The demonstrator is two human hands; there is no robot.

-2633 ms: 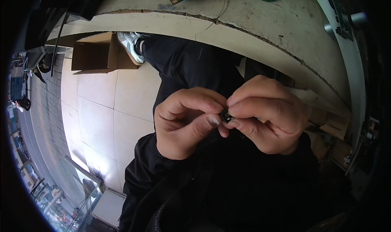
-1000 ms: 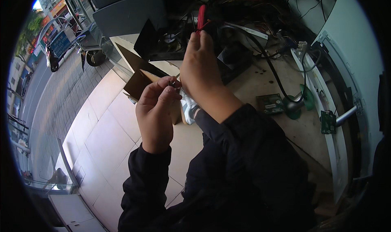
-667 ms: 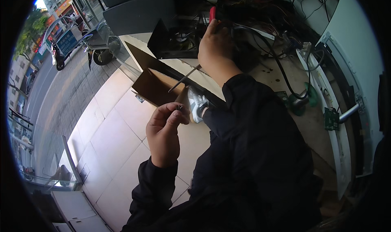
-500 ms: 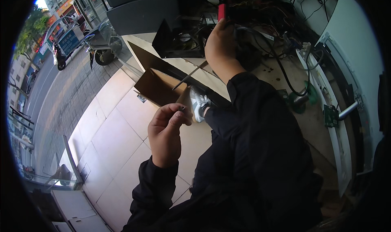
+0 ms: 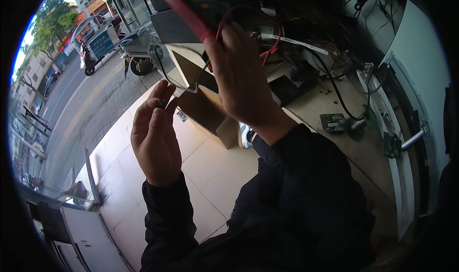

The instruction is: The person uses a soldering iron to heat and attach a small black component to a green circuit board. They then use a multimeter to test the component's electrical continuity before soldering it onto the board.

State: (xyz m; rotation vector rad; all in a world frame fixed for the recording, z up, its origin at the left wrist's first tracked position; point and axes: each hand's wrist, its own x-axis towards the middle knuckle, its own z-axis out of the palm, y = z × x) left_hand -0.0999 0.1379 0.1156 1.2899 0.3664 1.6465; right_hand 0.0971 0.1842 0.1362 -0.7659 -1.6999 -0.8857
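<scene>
My left hand (image 5: 158,133) pinches a tiny dark part (image 5: 160,103) between thumb and fingers; its kind is too small to make out. Raised at the top centre, my right hand (image 5: 241,76) grips a red-cased handheld meter (image 5: 184,13), which looks like a multimeter and is tilted and partly blurred. From it a red lead (image 5: 278,35) loops to the right of the hand. A dark lead (image 5: 164,72) hangs between the two hands, passing close to the left fingertips. The ends of both leads are hard to see.
Below the hands an open cardboard box (image 5: 203,109) stands on the tiled floor (image 5: 201,171). To the right lie a green circuit board (image 5: 331,122), a second board (image 5: 392,145), cables (image 5: 330,74) and a long white strip (image 5: 404,195). A dark flat tray-like piece (image 5: 291,85) sits on the bench.
My right hand has brought the red meter up and leftward, its leads now showing. My left hand has moved left and up, still pinching the tiny part. The view has shifted slightly.
</scene>
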